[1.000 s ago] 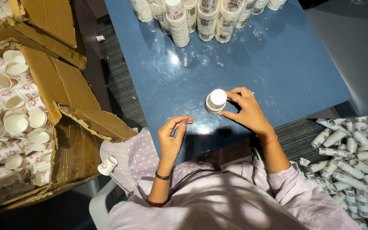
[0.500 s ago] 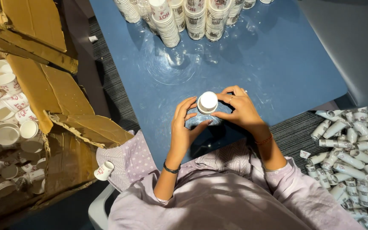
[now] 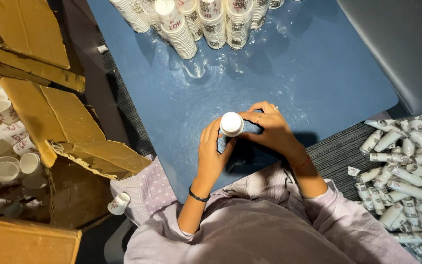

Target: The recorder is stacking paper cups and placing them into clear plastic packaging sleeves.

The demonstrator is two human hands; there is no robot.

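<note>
A small white paper cup (image 3: 231,123) is held over the near part of the blue table (image 3: 318,88), its white base turned up toward the camera. My left hand (image 3: 211,154) wraps the cup from the left and below. My right hand (image 3: 268,128) grips it from the right, fingers curled over the far side; a ring shows on one finger. A dark bracelet sits on my left wrist and a red thread on my right.
Several stacks of printed paper cups (image 3: 196,22) stand at the table's far edge. An open cardboard box (image 3: 35,112) at the left holds loose cups (image 3: 1,146). A single cup (image 3: 119,203) lies by my lap. Many rolled paper cups (image 3: 411,171) lie heaped at the right.
My left hand rose from near my lap and closed on the cup that my right hand was holding alone. Both hands now grip it, nearer the middle.
</note>
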